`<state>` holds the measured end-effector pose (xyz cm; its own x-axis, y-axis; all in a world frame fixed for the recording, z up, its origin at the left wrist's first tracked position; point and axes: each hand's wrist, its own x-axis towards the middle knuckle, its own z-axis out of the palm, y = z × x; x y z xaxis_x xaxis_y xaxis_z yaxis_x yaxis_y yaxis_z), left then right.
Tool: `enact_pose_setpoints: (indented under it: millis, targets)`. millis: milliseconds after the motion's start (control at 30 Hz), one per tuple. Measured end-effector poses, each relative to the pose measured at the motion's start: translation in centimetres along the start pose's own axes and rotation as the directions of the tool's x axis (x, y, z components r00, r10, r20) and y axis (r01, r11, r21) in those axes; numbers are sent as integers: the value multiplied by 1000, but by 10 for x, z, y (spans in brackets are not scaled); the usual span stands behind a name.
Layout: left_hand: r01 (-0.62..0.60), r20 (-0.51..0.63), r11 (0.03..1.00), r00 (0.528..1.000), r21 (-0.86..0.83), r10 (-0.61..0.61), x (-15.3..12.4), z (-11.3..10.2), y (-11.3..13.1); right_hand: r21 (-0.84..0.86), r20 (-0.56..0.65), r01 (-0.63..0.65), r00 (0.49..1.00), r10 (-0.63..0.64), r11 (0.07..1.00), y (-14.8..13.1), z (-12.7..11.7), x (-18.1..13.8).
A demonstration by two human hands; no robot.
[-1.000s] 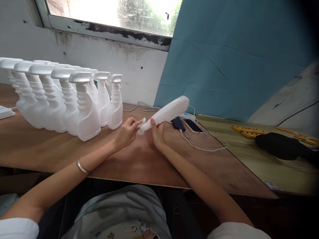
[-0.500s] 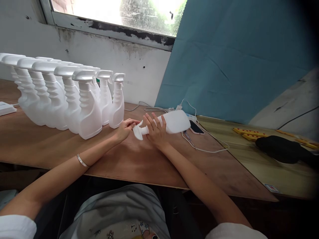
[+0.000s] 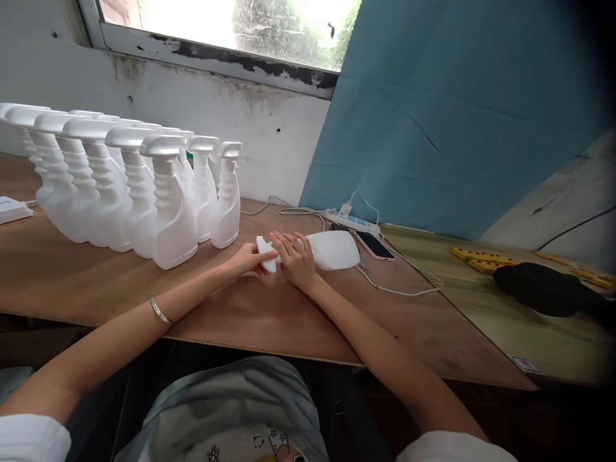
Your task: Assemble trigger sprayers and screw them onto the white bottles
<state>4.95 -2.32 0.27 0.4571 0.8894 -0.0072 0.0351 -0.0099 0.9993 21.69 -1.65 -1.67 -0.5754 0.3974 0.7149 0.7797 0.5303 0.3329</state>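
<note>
A white spray bottle [image 3: 332, 250] lies on its side on the brown wooden table [image 3: 269, 314], base pointing right. My right hand [image 3: 294, 258] is wrapped over its neck. My left hand [image 3: 248, 261] pinches the white trigger cap [image 3: 265, 248] at the bottle's left end. To the left, several finished white spray bottles [image 3: 166, 205] stand upright in rows against the wall.
A pink phone [image 3: 375, 245] and a white power strip [image 3: 353, 222] with cables lie just behind the bottle. A black object [image 3: 539, 289] and yellow strips [image 3: 474, 258] rest on the lighter table at right. A white box corner [image 3: 12, 210] shows at far left.
The bottle was held tilted up in the air; both hands have lowered it until it lies flat on the table, my left hand still at the trigger cap.
</note>
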Motion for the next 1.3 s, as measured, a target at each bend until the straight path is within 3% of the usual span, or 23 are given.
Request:
enact_pose_setpoints:
  millis: [467, 733, 867, 1133, 1300]
  targets:
    - [-269, 20, 927, 962, 263, 274, -2, -1, -1, -140, -109, -66, 993, 51, 988, 3, 5, -1]
    - [-365, 63, 791, 920, 491, 386, -3, -6, -4, -3, -137, -37, 990, 36, 999, 6, 17, -5]
    - [-380, 72, 706, 903, 598, 424, -2, -7, -2, -26, -158, -19, 987, 15, 999, 8, 18, -5]
    - [-365, 89, 753, 920, 548, 381, -3, -8, -4, 49, -84, 9, 996, -5, 999, 6, 14, -4]
    - [-414, 82, 826, 906, 382, 416, 0, -10, -5, 118, -112, -34, 993, 47, 992, 9, 6, -2]
